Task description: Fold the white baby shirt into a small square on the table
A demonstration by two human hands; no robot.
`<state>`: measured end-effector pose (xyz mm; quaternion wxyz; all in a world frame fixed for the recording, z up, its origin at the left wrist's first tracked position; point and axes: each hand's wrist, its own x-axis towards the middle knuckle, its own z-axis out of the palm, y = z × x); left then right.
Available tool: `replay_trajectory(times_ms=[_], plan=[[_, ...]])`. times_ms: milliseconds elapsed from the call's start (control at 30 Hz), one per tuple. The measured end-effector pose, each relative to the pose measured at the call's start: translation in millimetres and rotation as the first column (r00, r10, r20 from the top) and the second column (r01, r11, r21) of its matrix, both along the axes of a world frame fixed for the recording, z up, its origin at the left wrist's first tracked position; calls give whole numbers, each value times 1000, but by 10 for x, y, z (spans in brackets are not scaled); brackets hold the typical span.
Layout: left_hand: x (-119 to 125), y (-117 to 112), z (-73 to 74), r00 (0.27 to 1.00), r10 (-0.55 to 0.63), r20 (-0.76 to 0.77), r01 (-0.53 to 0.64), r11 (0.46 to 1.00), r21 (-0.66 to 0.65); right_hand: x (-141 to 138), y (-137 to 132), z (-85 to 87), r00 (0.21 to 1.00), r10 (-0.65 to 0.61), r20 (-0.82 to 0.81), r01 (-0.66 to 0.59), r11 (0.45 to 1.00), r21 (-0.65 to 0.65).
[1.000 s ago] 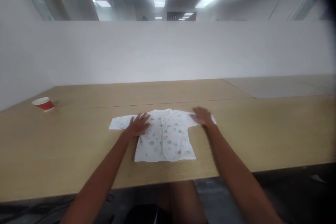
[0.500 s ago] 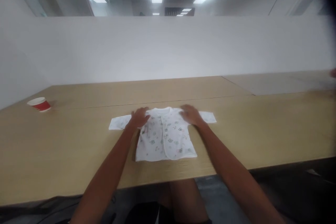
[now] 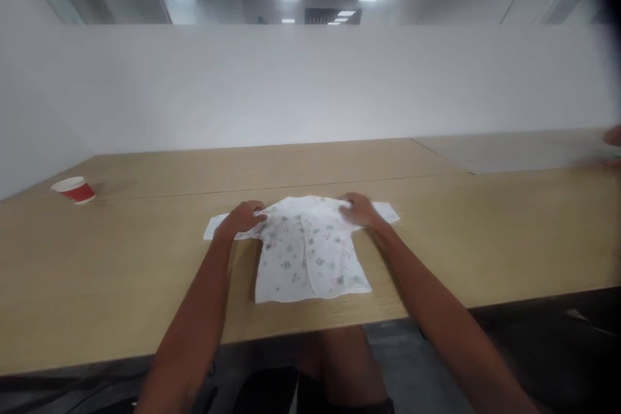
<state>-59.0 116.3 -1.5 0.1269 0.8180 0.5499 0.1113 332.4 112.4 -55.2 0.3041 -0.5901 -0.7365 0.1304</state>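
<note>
A small white baby shirt [image 3: 310, 252] with a scattered print lies front up on the table, its sleeves spread to both sides. My left hand [image 3: 242, 217] is closed on the cloth at the shoulder on the left, thumb against the fabric. At the opposite shoulder my right hand [image 3: 361, 211] grips the shirt in the same way, slightly blurred. The shirt's upper edge looks raised between the hands, and the neck opening no longer shows clearly. Its hem lies near the table's front edge.
The wooden table [image 3: 160, 259] runs up to a white wall [image 3: 310, 84]. A red and white paper cup [image 3: 75, 190] stands at the far left. Part of another person's hand [image 3: 613, 137] shows at the right edge, by a grey panel [image 3: 514, 152].
My fingers, which lay flatter on the shirt's shoulders, have closed on the cloth. My left hand has moved slightly left. The shirt's top edge has lifted and the round collar has lost its shape.
</note>
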Motion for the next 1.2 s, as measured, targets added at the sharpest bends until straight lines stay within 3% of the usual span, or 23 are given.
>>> replay_trajectory(times_ms=[167,233,300,367,467,567,633,700,767,833,933,1000,1200], plan=[[10,-52,-74,1000,11,27,-13,998,56,147,-155,121,993,108,-53,-110,993,-31],[53,-92,-35,999,17,36,-21,994,105,224,-206,166,987,137,-89,-140,990,-20],[104,-97,96,999,33,38,-38,987,157,284,-206,266,982,143,-120,-142,990,17],[160,-66,354,998,53,38,-60,975,213,333,-158,475,980,139,-142,-129,989,76],[246,-34,938,996,68,52,-82,927,367,391,-90,980,973,135,-187,-85,963,255],[294,-123,1456,999,2,46,-29,807,590,415,-165,1426,978,102,-184,7,856,517],[265,-238,1558,997,-64,-39,74,758,648,407,-311,1486,992,54,-112,34,746,665],[180,-370,1397,976,-127,-176,211,742,636,402,-514,1307,998,29,57,-62,641,765],[62,-520,1023,926,-206,-317,358,743,566,428,-747,955,952,44,303,-272,574,772],[-56,-684,560,865,-298,-403,474,747,466,500,-975,553,862,85,500,-457,557,693],[-151,-896,-8,882,-344,-323,462,770,441,676,-1222,88,801,75,594,-497,636,590],[-137,-954,-198,919,-318,-233,390,820,418,799,-1307,-65,790,45,612,-457,709,537],[-28,-742,-255,955,-262,-138,289,927,240,1029,-1393,-59,775,-16,632,-306,866,396]])
